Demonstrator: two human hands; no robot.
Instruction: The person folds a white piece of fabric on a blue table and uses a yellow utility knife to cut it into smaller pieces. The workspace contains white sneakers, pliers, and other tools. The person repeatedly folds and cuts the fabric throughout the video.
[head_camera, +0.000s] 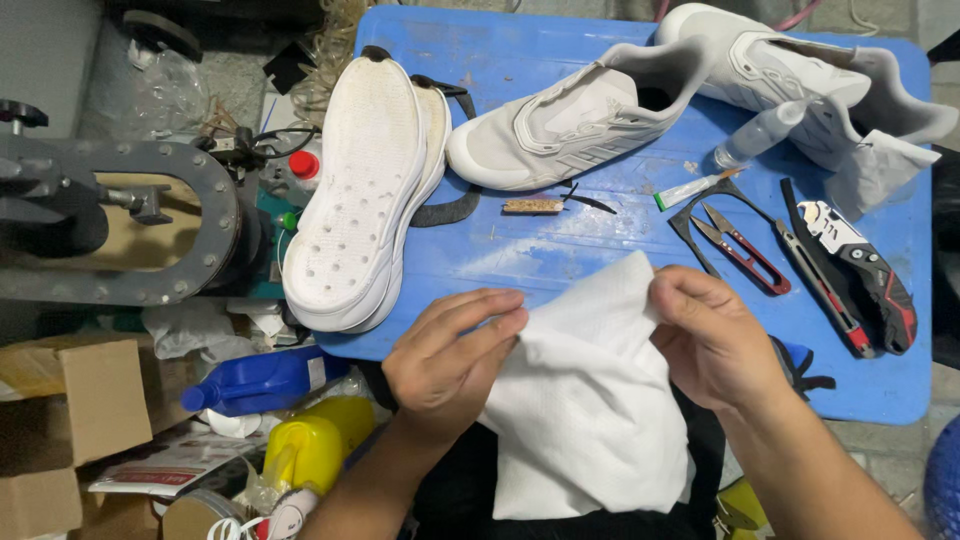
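Observation:
A white paper towel (585, 400) hangs between my hands at the near edge of the blue table (520, 260). My left hand (450, 355) pinches its left edge. My right hand (715, 335) grips its upper right corner. Beyond them lie two stacked white shoe soles (365, 190) at the left, tread side up. A white sneaker upper (570, 125) lies on its side in the middle. A second white sneaker (790, 75) sits at the far right.
Red-handled thread snips (745, 250), a folding utility knife (865, 275), a small glue tube (690, 190) and a clear squeeze bottle (760, 135) lie at the right. A grey metal press (120, 220), cardboard boxes (75, 410), a blue bottle (265, 380) and a yellow jug (315, 445) crowd the left.

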